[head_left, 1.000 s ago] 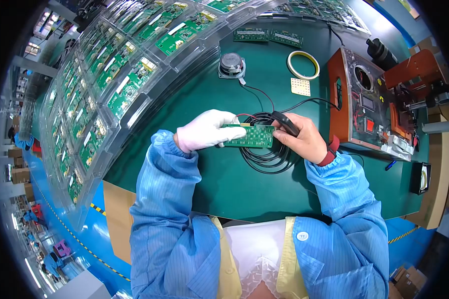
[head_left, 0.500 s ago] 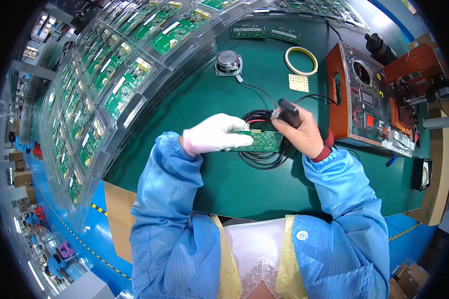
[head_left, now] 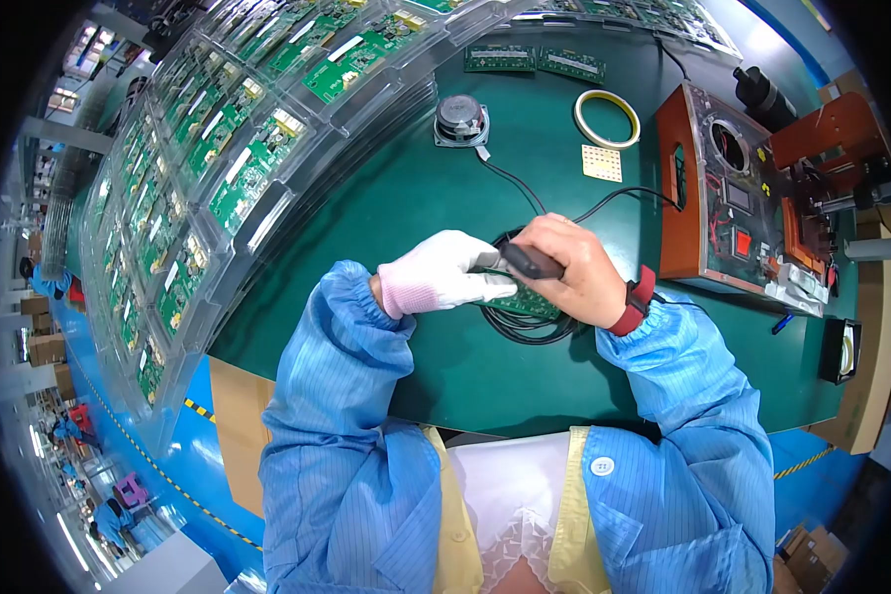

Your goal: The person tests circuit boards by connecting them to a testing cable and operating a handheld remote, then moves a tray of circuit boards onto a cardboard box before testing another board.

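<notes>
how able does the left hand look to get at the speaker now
Probably yes: only bare table lies between the left hand and the speaker. But that hand grips the circuit board, so it would likely need to let go first.

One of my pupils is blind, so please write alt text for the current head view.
A white-gloved left hand holds a green circuit board while the bare right hand grips a black object, perhaps a plug, close by. Coiled black cable lies beneath; clear trays of circuit boards stand at left, an orange-sided machine at right.
</notes>
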Tool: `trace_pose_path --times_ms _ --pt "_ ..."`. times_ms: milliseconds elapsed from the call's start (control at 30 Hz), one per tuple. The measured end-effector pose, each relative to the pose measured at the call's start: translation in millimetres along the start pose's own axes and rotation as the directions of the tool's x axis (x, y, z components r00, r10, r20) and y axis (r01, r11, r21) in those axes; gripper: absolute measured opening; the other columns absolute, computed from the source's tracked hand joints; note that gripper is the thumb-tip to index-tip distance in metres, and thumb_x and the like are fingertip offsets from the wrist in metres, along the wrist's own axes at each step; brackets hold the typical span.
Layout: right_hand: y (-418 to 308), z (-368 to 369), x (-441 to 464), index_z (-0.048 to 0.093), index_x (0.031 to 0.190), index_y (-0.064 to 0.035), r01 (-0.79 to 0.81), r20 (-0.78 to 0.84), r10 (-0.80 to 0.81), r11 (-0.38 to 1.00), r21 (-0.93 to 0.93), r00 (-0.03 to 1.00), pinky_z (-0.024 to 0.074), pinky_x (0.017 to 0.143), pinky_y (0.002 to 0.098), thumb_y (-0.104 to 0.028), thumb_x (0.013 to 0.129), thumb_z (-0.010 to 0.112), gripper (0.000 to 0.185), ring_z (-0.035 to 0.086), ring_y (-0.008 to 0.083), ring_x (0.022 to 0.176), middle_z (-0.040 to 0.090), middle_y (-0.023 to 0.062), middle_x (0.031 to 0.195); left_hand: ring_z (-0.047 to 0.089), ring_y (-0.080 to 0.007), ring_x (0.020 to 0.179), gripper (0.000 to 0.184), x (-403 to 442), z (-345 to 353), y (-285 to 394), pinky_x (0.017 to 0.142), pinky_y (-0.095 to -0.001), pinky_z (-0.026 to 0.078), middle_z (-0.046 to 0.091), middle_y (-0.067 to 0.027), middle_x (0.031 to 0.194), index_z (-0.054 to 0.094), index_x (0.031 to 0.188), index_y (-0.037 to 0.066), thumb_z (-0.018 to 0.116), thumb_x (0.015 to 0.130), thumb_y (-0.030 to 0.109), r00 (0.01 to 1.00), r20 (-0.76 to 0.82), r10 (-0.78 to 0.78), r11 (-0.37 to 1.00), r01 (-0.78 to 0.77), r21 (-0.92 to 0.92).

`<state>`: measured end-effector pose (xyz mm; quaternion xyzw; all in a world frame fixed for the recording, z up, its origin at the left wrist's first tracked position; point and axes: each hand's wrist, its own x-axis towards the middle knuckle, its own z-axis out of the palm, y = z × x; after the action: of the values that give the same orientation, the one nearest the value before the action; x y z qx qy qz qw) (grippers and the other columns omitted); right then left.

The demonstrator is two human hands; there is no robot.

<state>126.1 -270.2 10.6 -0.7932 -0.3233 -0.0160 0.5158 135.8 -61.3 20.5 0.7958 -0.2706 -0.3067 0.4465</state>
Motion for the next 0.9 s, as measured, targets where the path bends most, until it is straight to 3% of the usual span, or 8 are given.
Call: trace_pose_path --times_ms 67,200,367,533,733,900 --pt "-0.8 -0.9 0.1 0.060 0.087 0.0000 -0.019 -0.013 0.020 0.999 0.037 1.000 0.0416 0.062 0.0281 0.007 0.069 0.063 0.020 0.050 0.0197 0.066 0.057 0.0074 0.081 0.047 -0.0154 0.056 0.028 -0.8 -1.7 1.4 0.057 -0.0290 0.043 0.059 -0.0061 0.066 0.062 0.083 -0.004 0.062 0.083 0.024 1.000 0.008 -0.004 1.000 0.004 0.028" --pt "0.5 -9.5 -2.5 0.059 0.088 -0.0035 -0.113 -0.006 0.114 0.993 0.043 0.994 0.0433 0.064 0.0312 0.005 0.064 0.065 0.026 0.052 0.0231 0.068 0.058 0.0063 0.080 0.045 -0.0101 0.060 0.016 -2.5 -10.8 -2.2 0.056 -0.0260 0.043 0.057 -0.0017 0.069 0.062 0.085 -0.002 0.065 0.082 0.013 0.991 0.058 -0.117 0.978 0.126 -0.166" --pt "-0.5 3.5 -5.6 0.058 0.088 -0.0032 -0.058 0.064 0.063 0.995 -0.077 0.996 0.0430 0.063 0.0310 0.005 0.065 0.064 0.025 0.051 0.0226 0.067 0.056 0.0067 0.079 0.047 -0.0151 0.059 0.028 -1.3 -1.0 4.8 0.058 -0.0292 0.044 0.061 -0.0077 0.070 0.062 0.086 -0.005 0.062 0.083 0.022 0.996 0.004 -0.088 0.995 0.088 -0.054" --pt "-5.7 11.0 -5.8 0.059 0.084 -0.0001 -0.059 -0.046 0.057 0.998 -0.038 0.997 0.0397 0.058 0.0274 0.006 0.071 0.063 0.015 0.049 0.0182 0.063 0.055 0.0064 0.078 0.049 -0.0166 0.059 0.027 -1.3 1.4 5.9 0.059 -0.0297 0.045 0.062 -0.0090 0.071 0.062 0.087 -0.005 0.062 0.082 0.021 0.997 -0.042 -0.068 0.996 0.065 -0.057" --pt "-6.4 7.3 -5.1 0.058 0.085 -0.0009 -0.124 -0.027 0.123 0.992 -0.031 0.992 0.0412 0.062 0.0270 0.005 0.069 0.064 0.018 0.050 0.0191 0.066 0.055 0.0063 0.079 0.050 -0.0184 0.059 0.028 2.0 9.8 -6.0 0.060 -0.0308 0.045 0.062 -0.0105 0.071 0.062 0.088 -0.006 0.063 0.081 0.021 0.999 -0.045 0.020 0.999 -0.021 -0.032" --pt "-3.0 9.4 -1.4 0.058 0.086 -0.0016 0.030 -0.142 -0.049 0.991 -0.129 0.989 0.0415 0.064 0.0275 0.004 0.071 0.065 0.018 0.050 0.0196 0.069 0.055 0.0063 0.078 0.051 -0.0202 0.059 0.030 3.2 10.4 -8.2 0.060 -0.0318 0.046 0.062 -0.0116 0.072 0.063 0.088 -0.006 0.063 0.079 0.022 0.999 -0.037 0.019 0.999 -0.020 -0.033"
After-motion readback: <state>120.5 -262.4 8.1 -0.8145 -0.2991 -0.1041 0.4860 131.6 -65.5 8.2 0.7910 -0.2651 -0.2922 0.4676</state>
